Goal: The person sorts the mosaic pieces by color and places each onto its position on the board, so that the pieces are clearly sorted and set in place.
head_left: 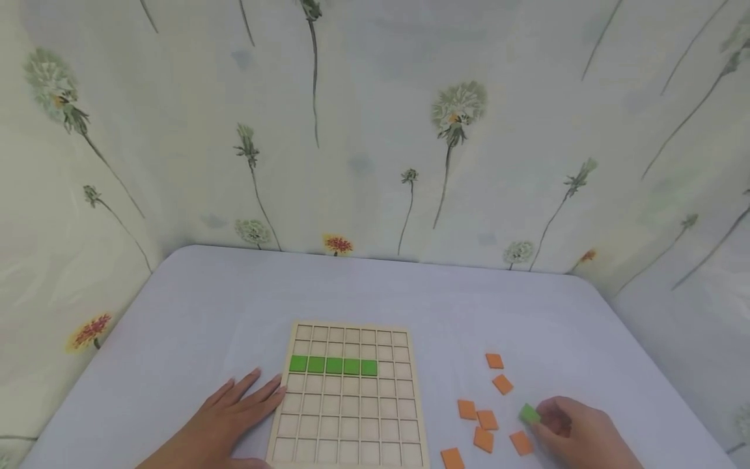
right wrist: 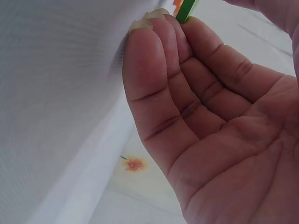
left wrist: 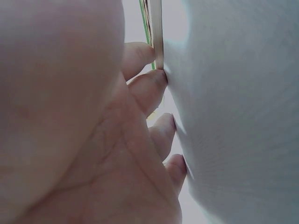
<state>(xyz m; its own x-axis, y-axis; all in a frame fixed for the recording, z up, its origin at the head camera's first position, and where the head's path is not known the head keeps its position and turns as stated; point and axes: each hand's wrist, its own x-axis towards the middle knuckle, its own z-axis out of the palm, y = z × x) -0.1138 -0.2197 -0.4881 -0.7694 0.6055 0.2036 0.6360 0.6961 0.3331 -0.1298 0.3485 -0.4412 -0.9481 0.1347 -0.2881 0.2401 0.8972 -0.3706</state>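
My right hand [head_left: 577, 430] pinches a green square tile [head_left: 530, 414] between thumb and fingers, low over the table at the right. In the right wrist view the green tile [right wrist: 186, 10] shows at the fingertips, the other fingers curling in beside it. A wooden grid board [head_left: 349, 417] lies in front, with a row of several green tiles [head_left: 334, 365] set in its third row from the far edge, starting at the left side. My left hand [head_left: 234, 413] lies with fingers spread on the table, fingertips right at the board's left edge [left wrist: 159, 35].
Several orange square tiles [head_left: 487, 419] lie scattered on the white table [head_left: 234, 293] between the board and my right hand. One orange tile [head_left: 521, 443] sits close to that hand. Behind the table hangs a flower-printed cloth [head_left: 363, 130].
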